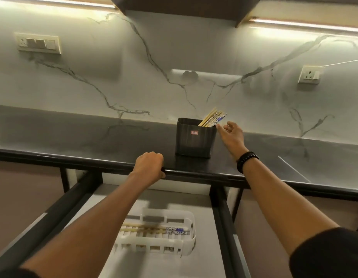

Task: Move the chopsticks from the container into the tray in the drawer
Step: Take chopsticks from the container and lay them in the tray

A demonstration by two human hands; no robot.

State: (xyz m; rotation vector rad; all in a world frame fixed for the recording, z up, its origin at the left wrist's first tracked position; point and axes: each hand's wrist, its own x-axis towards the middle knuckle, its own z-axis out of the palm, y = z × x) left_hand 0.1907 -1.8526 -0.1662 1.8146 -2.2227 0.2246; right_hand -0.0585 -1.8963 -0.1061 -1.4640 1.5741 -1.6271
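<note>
The right hand (232, 135) holds nothing, its fingers (221, 130) loose and spread. The chopsticks (213, 118) lean out of the container (195, 140) just left of them. They look light, stiff and smooth, so it is better to pinch their upper ends together. The left hand (149, 165) grips the counter (114, 137) edge.

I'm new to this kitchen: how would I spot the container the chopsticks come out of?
Look at the dark countertop below the marble-look wall. Near its front edge, above the open drawer, stands a black boxy container. Unlike the flat white tray in the drawer, it is upright, bears a small red label and has chopsticks leaning out.
</note>
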